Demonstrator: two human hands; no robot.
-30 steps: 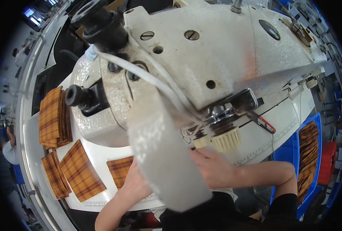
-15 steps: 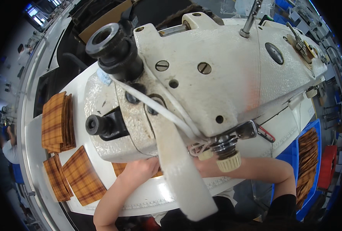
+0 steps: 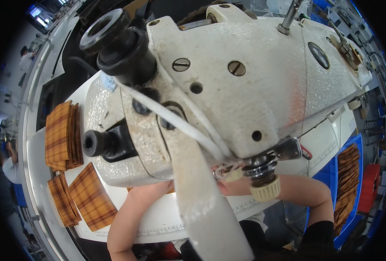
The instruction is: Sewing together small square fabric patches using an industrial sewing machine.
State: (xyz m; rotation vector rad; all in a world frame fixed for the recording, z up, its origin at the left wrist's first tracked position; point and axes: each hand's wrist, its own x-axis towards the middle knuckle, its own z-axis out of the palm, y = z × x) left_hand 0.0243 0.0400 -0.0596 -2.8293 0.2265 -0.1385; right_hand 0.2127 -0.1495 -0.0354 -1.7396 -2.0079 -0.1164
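A white sewing machine head (image 3: 227,100) fills the middle of the view and covers most of the work beneath it. My left hand (image 3: 153,192) lies on the table under the machine's left end, its fingers out of sight. A sliver of orange-brown plaid cloth (image 3: 172,191) shows beside that hand. My right hand (image 3: 231,187) reaches in from the right, mostly covered by a broad white lever (image 3: 206,204) and the cream tension knob (image 3: 266,188). Whether either hand grips the cloth is hidden.
Left of the machine stand a thick plaid stack (image 3: 62,137), a smaller stack (image 3: 64,200) and a plaid panel (image 3: 93,198). A ruler strip (image 3: 245,208) edges the white table. At right, a blue bin (image 3: 357,174) holds many plaid pieces. A person (image 3: 11,167) sits far left.
The machine looks larger and nearer as my view shifts. Less of my left hand and of the plaid cloth beside it shows from under the machine. The stacks stay put.
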